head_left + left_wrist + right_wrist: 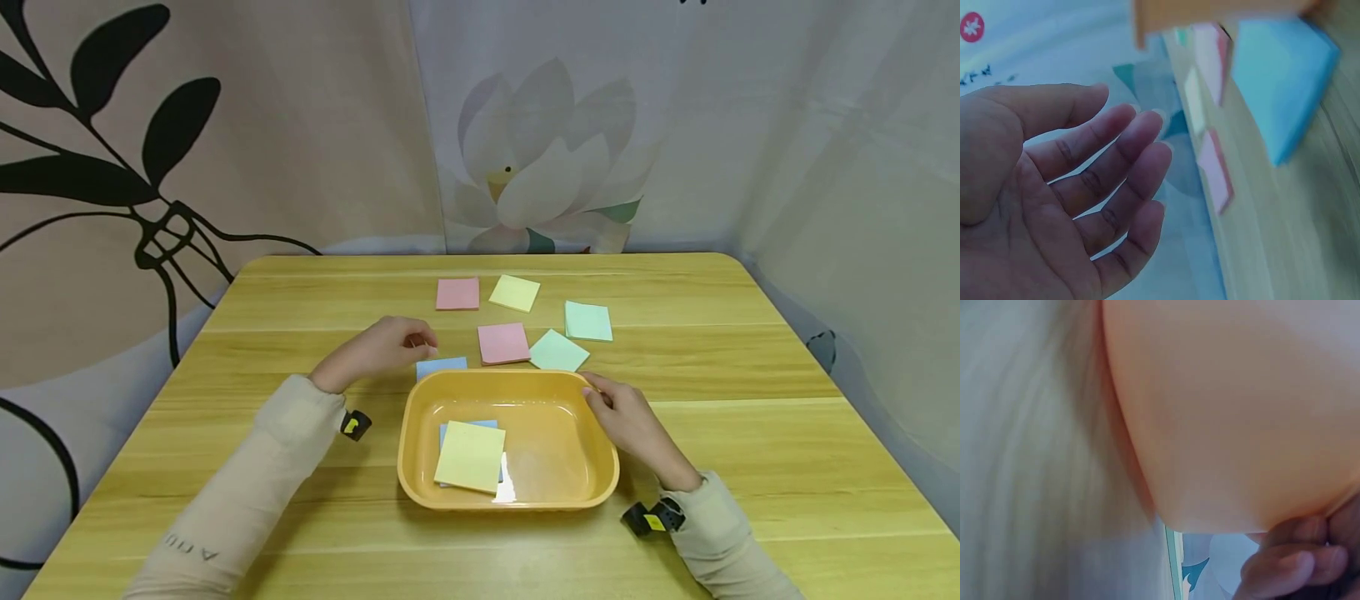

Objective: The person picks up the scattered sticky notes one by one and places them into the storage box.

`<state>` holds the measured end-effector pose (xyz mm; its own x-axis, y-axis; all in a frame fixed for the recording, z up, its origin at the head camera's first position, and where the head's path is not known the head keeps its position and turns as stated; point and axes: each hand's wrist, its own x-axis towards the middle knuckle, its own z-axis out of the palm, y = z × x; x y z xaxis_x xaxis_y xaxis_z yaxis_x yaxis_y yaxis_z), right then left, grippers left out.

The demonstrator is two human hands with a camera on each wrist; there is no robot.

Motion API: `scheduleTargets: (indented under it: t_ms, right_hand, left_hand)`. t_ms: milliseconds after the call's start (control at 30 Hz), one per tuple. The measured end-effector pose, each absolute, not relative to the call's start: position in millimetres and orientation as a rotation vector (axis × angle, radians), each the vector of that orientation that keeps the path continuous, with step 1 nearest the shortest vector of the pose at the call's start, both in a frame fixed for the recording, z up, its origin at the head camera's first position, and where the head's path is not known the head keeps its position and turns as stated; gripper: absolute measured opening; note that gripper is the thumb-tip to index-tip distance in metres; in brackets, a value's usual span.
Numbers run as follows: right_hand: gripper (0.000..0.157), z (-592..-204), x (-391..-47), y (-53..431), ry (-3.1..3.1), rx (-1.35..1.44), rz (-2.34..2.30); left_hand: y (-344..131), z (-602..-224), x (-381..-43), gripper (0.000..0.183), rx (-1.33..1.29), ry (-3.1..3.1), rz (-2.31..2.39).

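My left hand (386, 350) hovers above the table left of a blue sticky-note pad (442, 365), its fingers loosely bent and holding nothing. In the left wrist view the palm and fingers (1141, 165) show bare, apart from the blue pad (1282, 81). My right hand (630, 421) pinches the far right corner of a yellow-orange plastic tray (607, 479). The right wrist view shows its curled fingers (1291, 565) against the tray's wall (1229, 425). Inside the tray, at the left, a yellow pad (470, 457) lies over another blue pad (487, 424), mostly covered.
Behind the tray lie two pink pads (457, 294) (503, 343), a yellow pad (514, 293) and two mint-green pads (588, 321) (558, 351). The wooden table (750, 433) meets a printed curtain (337, 125) at its far edge.
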<state>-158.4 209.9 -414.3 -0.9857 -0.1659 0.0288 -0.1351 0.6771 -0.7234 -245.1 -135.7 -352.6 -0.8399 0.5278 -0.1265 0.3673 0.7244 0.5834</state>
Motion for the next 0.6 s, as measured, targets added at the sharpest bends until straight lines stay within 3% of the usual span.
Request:
scheduleTargets:
  t_ms: [600]
  right_hand:
    - [0.039,-413.4,-158.3,210.0,2.827,-0.237,-1.215]
  left_hand:
    - [-148.2,-402.0,-278.2,0.024,0.651,2.627,0.783]
